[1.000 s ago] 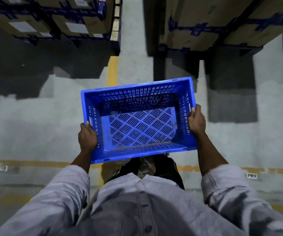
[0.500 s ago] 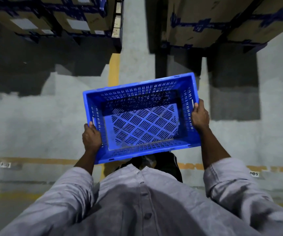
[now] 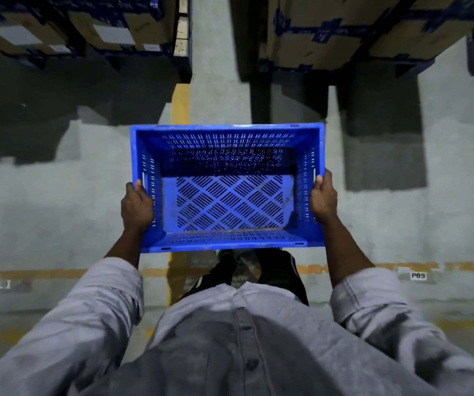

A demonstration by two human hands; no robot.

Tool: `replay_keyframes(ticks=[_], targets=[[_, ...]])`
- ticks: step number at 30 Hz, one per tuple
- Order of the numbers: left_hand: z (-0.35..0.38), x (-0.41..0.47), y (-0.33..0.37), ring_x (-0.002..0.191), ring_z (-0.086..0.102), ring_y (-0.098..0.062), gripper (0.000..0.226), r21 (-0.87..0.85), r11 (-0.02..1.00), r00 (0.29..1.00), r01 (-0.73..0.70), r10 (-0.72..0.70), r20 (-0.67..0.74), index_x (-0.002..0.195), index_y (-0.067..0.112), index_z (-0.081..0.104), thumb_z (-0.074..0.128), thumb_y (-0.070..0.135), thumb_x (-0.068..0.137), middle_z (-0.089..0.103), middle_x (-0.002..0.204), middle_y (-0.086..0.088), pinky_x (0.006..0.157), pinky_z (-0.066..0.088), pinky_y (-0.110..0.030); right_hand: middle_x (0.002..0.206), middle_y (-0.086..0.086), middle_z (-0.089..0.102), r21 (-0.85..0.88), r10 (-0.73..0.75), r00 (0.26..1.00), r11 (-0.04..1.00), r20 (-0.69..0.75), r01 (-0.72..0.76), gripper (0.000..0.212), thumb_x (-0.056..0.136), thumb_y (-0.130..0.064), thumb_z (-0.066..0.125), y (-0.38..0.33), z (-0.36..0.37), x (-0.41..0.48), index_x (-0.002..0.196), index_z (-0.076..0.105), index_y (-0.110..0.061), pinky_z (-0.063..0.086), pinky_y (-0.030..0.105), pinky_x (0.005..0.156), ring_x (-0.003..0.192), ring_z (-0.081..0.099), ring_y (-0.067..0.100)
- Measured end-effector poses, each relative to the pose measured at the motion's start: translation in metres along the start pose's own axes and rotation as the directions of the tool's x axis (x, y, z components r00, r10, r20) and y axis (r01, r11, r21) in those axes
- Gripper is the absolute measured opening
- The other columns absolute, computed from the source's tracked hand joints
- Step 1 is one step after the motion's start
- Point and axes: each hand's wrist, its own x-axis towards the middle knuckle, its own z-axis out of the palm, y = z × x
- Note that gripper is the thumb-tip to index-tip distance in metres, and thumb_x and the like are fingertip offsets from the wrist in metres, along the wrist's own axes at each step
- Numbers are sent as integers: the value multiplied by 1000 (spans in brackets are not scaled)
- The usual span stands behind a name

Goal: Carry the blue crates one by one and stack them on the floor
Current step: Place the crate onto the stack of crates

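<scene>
I hold one empty blue crate point(image 3: 227, 207) level in front of my body, above the grey concrete floor. Its walls are slotted and its bottom has a diamond pattern of slits. My left hand point(image 3: 136, 205) grips the crate's left short wall near the handle slot. My right hand point(image 3: 323, 200) grips the right short wall the same way. My shoes show just under the crate's near edge. No other blue crate is in view.
Stacked cardboard boxes point(image 3: 330, 32) on dark pallets stand ahead on the right, more boxes point(image 3: 87, 27) ahead on the left, with an aisle between them. A yellow floor line point(image 3: 181, 101) runs forward; an orange line with a "P05" label point(image 3: 418, 276) crosses near my feet.
The crate has levelled out from a tilt, its right end no longer raised. My view has shifted slightly forward toward the boxes. Both hands keep their grip.
</scene>
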Motion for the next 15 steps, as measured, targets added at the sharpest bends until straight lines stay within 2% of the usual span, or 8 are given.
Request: replay_keyframes(ticks=[3,6,10,12,15], targets=[[-5,13,7,114,65,-58,59,1,999,998,-45,45,41,121,3,55,27,55,121,69,127,-37,93,49,-58,139,22,67,63,52,999,997,0,-52,43,119,-40,31,6,0,-16,157,44,-24,50,46,96,122,64,47],[-8,26,17,114,66,-59,57,18,997,995,-73,71,64,122,3,55,28,53,122,69,127,-38,93,51,-60,141,24,66,76,85,996,994,-34,-82,45,120,-36,31,13,7,-28,158,46,-18,47,45,96,124,63,47],[1,5,17,110,67,-59,54,32,997,996,-72,70,58,121,3,53,28,51,123,69,124,-38,83,45,-53,131,30,68,-32,92,992,995,-87,-95,42,118,-39,31,15,3,-14,153,43,-19,52,54,92,114,65,53],[7,-9,7,109,66,-60,52,8,999,998,-37,37,56,123,3,52,29,50,124,68,124,-40,80,40,-50,125,31,69,-84,64,995,994,-80,-71,39,117,-39,31,16,-1,-3,149,42,-19,53,54,88,109,67,54],[6,-6,1,109,66,-60,52,5,998,997,-59,59,56,123,2,52,30,48,124,68,123,-41,79,40,-50,123,31,70,-116,44,995,992,-90,-54,37,116,-41,31,16,1,3,146,41,-22,55,55,88,107,68,54]])
